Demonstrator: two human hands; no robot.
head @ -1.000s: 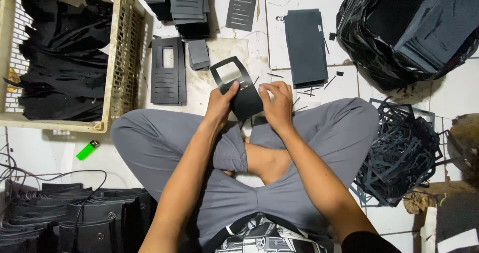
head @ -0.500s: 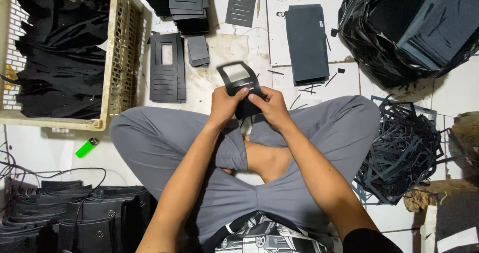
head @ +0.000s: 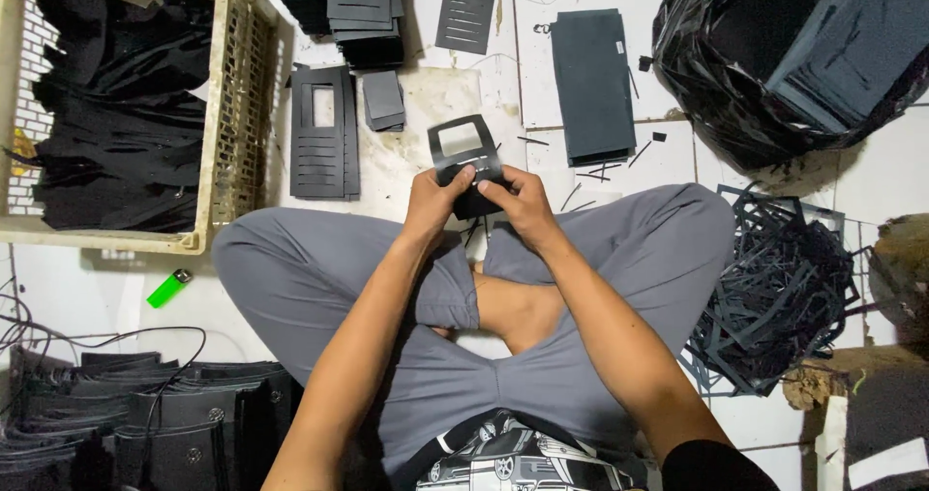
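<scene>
I sit cross-legged on a tiled floor in grey trousers. Both hands hold a flat black die-cut piece [head: 464, 152] with a rectangular window and several slots, in front of my knees. My left hand [head: 434, 198] grips its lower left edge, thumb on top. My right hand [head: 518, 201] grips its lower right edge, fingers pressing on the slotted part. The piece's lower end is hidden under my fingers.
A beige plastic crate [head: 232, 114] full of black pieces stands at the left. Stacks of black die-cut pieces [head: 324, 133] and black sheets [head: 592, 85] lie ahead. A black plastic bag [head: 794, 46] sits at right, cut-out scrap [head: 774, 297] beside my knee, a green lighter [head: 169, 287] at left.
The piece has shifted slightly between my hands and now sits more upright with its window facing up. My hands have stayed in front of my knees.
</scene>
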